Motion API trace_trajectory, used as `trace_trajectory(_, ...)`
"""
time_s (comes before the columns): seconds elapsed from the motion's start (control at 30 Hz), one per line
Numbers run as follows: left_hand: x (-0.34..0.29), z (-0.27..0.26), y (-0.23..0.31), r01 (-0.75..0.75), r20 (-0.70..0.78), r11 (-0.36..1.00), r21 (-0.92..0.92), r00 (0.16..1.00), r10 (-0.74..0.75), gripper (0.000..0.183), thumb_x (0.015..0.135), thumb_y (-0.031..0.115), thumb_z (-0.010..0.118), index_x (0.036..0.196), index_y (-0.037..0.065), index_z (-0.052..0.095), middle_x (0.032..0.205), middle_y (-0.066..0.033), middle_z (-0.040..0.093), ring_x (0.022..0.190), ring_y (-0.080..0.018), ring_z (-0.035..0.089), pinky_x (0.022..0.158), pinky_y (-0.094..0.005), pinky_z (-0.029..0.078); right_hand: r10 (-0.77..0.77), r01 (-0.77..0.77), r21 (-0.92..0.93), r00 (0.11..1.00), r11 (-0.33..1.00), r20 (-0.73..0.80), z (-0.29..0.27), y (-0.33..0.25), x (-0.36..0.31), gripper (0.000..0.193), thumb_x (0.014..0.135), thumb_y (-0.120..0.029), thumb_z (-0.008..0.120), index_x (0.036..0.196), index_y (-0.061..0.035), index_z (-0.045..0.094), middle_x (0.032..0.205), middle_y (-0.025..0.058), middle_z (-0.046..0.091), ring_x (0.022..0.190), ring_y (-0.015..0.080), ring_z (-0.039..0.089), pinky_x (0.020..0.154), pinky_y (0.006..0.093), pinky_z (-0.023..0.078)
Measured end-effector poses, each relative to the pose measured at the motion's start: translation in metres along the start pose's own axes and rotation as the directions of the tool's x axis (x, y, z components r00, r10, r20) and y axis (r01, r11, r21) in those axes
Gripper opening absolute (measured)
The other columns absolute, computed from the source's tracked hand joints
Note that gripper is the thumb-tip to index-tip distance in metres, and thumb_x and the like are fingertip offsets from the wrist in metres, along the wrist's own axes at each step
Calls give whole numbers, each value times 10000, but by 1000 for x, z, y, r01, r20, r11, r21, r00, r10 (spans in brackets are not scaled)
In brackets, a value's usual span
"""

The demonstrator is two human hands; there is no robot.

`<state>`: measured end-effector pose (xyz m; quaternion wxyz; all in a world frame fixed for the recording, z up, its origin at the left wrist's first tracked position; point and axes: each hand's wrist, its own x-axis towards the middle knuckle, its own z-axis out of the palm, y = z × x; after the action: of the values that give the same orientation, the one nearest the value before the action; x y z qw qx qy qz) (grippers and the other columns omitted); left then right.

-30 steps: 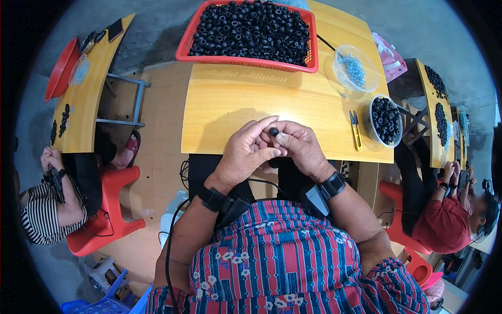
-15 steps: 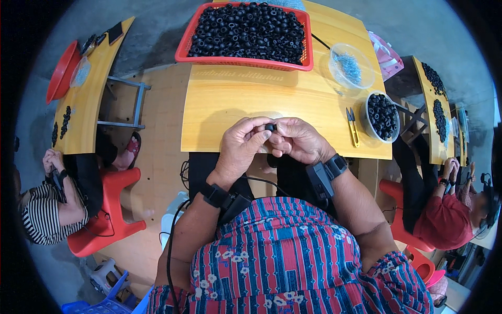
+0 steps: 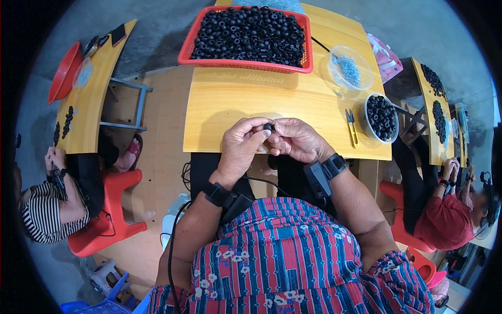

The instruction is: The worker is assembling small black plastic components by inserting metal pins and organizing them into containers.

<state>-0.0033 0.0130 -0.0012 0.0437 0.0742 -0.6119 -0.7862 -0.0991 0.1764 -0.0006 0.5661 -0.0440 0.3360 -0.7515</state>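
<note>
A small round black part (image 3: 269, 127) is pinched between my two hands, just above the near edge of the yellow table (image 3: 230, 94). My left hand (image 3: 242, 144) grips it with thumb and forefinger. From the other side my right hand (image 3: 300, 138) holds the same part, its fingertips closed against it. Whether anything else is between those fingertips is too small to tell. At the far side of the table stands a red basket (image 3: 180, 56) heaped with similar black parts. To the right of my hands lie small yellow-handled thread snips (image 3: 353, 129).
A tub (image 3: 396, 125) of black parts stands at the table's right edge. Behind it sits a clear bowl (image 3: 361, 81) with small bluish clear pieces. People work at side tables left (image 3: 99, 78) and right (image 3: 429, 104). A red stool (image 3: 115, 209) stands at left.
My hands stay in almost the same place, still pinching the black part. The view has shifted very slightly.
</note>
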Motion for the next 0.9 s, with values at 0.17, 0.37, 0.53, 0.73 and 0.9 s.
trace_trajectory(0.17, 0, 3, 2, 1, -14, 999, -51, 1000, -1, 236, 888, 6, 629, 1124, -9, 629, 905, -32, 625, 739, -64, 569, 638, -189, 491, -37, 30, -68, 994, 997, -98, 1, 2, -1, 260, 944, -249, 608, 1018, -1, 630, 800, 20, 623, 692, 104, 603, 667, 292, 571)
trace_trajectory(0.37, 0, 1, -5, -51, -35, 999, 15, 998, 51, 203, 902, 30, 635, 1101, -7, 630, 914, -39, 630, 734, -69, 579, 661, -192, 506, -176, 109, -267, 954, 958, -242, 28, 12, -2, 187, 940, -196, 612, 983, -15, 633, 775, 31, 627, 620, 76, 574, 597, 247, 570)
trace_trajectory(0.53, 0, 1, -4, -75, -18, 997, 1, 997, 75, 183, 911, 36, 626, 1089, -8, 631, 923, -42, 636, 736, -65, 582, 658, -194, 514, -203, 115, -313, 942, 943, -265, 36, 12, -3, 167, 935, -175, 618, 975, -13, 634, 778, 41, 626, 617, 73, 571, 584, 234, 563)
trace_trajectory(0.73, 1, 4, 1, -14, -56, 998, 62, 998, 17, 171, 906, 30, 626, 1072, -10, 629, 940, -41, 637, 761, -71, 595, 653, -204, 524, -191, 39, -384, 910, 923, -368, 39, 4, -5, 139, 910, -140, 648, 952, -8, 646, 760, 43, 639, 546, 83, 551, 524, 222, 513)
trace_trajectory(0.9, 1, 1, 2, 28, -59, 1000, -14, 998, -29, 175, 893, -4, 617, 1068, -5, 631, 948, -32, 631, 768, -70, 588, 679, -213, 530, -589, 69, -775, 693, 628, -416, 10, -8, 6, 142, 852, -118, 691, 894, 17, 685, 705, 70, 655, 575, 116, 584, 554, 251, 486)
